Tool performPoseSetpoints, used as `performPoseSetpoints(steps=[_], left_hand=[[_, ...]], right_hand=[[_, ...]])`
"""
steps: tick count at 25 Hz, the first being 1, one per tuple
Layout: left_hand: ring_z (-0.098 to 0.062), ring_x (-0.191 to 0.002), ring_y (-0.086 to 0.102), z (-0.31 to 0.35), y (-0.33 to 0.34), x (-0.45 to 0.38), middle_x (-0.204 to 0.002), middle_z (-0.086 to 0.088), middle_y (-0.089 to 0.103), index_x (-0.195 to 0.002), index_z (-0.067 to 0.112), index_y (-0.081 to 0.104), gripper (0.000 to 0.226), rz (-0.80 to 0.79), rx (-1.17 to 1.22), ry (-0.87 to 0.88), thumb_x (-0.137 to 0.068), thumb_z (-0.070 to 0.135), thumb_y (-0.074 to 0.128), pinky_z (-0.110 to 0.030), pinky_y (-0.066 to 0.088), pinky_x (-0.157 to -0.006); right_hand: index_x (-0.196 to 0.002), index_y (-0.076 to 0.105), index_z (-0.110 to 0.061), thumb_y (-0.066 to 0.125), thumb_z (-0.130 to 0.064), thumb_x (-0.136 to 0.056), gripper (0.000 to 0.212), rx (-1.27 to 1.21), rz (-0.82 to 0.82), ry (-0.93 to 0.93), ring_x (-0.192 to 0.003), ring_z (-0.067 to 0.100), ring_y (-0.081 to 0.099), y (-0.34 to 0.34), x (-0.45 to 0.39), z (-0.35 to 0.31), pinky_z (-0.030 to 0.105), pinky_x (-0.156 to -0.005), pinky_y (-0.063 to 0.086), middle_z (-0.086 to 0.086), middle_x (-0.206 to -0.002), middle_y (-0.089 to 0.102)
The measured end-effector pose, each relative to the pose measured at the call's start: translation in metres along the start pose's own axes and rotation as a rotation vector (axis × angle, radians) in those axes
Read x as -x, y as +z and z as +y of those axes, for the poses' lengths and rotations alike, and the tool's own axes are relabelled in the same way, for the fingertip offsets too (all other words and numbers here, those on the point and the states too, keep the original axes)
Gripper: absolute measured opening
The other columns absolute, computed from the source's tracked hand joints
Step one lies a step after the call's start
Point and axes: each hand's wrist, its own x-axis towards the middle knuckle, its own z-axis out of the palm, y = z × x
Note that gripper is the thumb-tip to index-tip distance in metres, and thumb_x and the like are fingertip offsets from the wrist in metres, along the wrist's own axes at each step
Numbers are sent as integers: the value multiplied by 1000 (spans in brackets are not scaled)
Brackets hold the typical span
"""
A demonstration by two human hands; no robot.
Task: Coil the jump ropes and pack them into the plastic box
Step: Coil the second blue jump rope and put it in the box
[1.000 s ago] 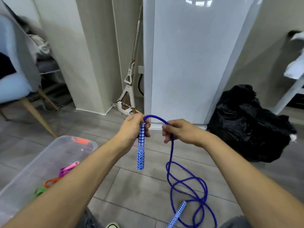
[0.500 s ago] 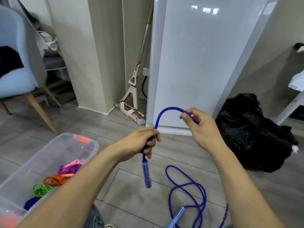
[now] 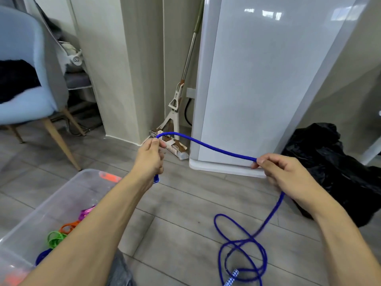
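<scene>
A blue jump rope (image 3: pixel 216 149) stretches between my two hands. My left hand (image 3: pixel 150 159) is closed around one handle, whose blue tip pokes out below the fist. My right hand (image 3: pixel 276 172) pinches the cord farther along, out to the right. From there the cord drops to loose loops on the floor (image 3: pixel 243 252), ending at the second blue-and-white handle (image 3: pixel 232 279). The clear plastic box (image 3: pixel 51 201) sits at the lower left and holds coiled ropes in purple, orange, green and blue.
A white appliance (image 3: pixel 257 83) stands straight ahead, with a mop (image 3: pixel 177 104) leaning in the gap to its left. A black rubbish bag (image 3: pixel 338 168) lies at the right. A blue chair (image 3: pixel 26 79) with wooden legs stands at the left on the grey floor.
My hands have drawn apart: the right slid along the cord out to the right, pulling a long span taut. The handle is now mostly hidden in my left fist.
</scene>
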Motion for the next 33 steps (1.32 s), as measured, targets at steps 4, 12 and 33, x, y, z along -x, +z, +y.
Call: performPoseSetpoints(steps=[4,12,33], left_hand=[[-8,-38,18,-2,13,13,-53,2,30,-87,8,58,35,-220,-23,-128,-104,23,32,-17,17,-39],[-12,-47,38,-8,41,46,-66,-2,58,-101,3,61,29,-317,3,-257,-103,26,43,-22,24,-40],[-10,-37,28,8,12,10,-61,-3,50,-91,8,51,22,-274,140,-81,-103,12,33,-18,23,-39]], right_hand=[[-82,69,-16,52,-18,-102,26,32,131,-109,-46,4,30,42,-7,-12,18,-45,26,-14,-49,40],[-97,53,-43,42,-47,-102,13,447,-38,-166,-61,4,51,122,15,-22,27,-56,39,-17,-79,64],[-85,67,-17,52,-25,-102,25,59,-318,-52,-51,13,25,49,2,-14,22,-44,24,-4,-57,33]])
